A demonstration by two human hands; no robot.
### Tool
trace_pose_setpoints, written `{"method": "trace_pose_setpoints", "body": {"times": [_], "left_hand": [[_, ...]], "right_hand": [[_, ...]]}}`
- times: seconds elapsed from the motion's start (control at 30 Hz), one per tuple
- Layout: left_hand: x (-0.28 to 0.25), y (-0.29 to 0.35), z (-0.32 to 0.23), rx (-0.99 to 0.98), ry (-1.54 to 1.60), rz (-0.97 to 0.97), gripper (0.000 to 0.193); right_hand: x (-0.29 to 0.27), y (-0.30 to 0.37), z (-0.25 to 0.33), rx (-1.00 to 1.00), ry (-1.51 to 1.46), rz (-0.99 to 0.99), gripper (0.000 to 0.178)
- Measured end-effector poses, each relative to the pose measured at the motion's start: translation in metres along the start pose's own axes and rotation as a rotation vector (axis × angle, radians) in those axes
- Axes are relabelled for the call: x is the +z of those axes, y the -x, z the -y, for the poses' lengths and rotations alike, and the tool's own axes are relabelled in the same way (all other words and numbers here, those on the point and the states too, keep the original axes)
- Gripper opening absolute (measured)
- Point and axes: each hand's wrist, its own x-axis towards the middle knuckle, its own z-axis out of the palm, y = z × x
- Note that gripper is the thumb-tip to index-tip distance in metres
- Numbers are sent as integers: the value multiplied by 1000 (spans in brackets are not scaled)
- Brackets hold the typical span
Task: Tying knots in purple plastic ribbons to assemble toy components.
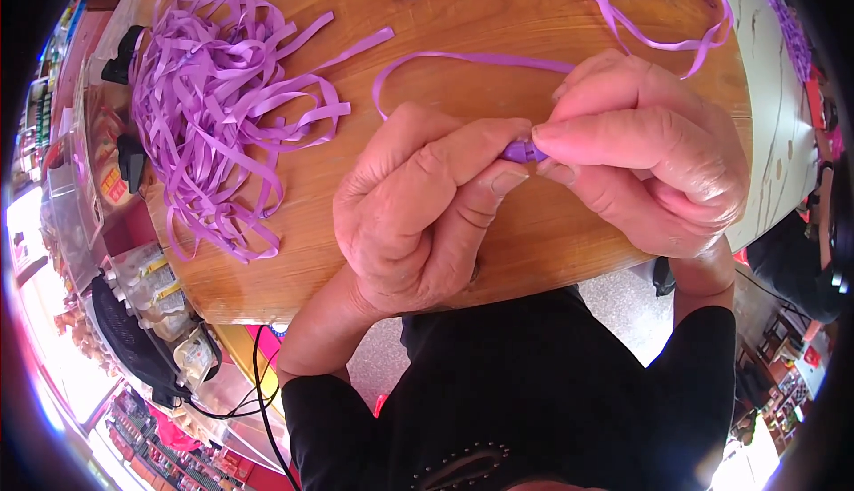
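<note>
Over the wooden table, my left hand point(405, 211) and my right hand point(654, 157) meet fingertip to fingertip. Both pinch a small, shiny purple piece point(519, 150), which looks like a plastic lanyard clasp; the fingers cover most of it. A flat purple ribbon point(480, 57) curves on the table just beyond, one end passing behind my left hand and the other behind my right. More of the same purple ribbon point(609, 11) loops on the table past my right hand. Where the ribbon joins the small piece is hidden by my fingers.
A tangled heap of purple ribbons point(213, 108) covers the far left of the wooden table point(427, 11). Clear plastic bins with packets point(156, 291), a black pouch point(129, 335) and black cables point(260, 384) are at the left. A white marbled surface point(772, 135) adjoins at right.
</note>
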Motion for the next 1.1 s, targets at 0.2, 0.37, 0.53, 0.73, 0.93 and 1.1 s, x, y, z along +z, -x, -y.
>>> {"method": "trace_pose_setpoints", "body": {"times": [0.2, 0.37, 0.53, 0.73, 0.93, 1.1], "left_hand": [[1, 4, 4, -8, 43, -11, 24], [-1, 7, 3, -80, 80, -18, 23], [0, 8, 3, -76, 71, -15, 23], [4, 9, 10, 38, -15, -38, 25], [4, 5, 10, 123, -69, -27, 22], [8, 8, 16, 149, -134, -64, 31]], "right_hand": [[0, 0, -1, -50, 62, -4, 29], [1, -1, -2, -43, 61, 2, 28], [1, -2, -4, 17, -53, 35, 25], [3, -3, -9, 69, -173, 55, 17], [11, 1, -14, 138, -300, 14, 14], [14, 4, -8, 241, -361, -38, 15]]}}
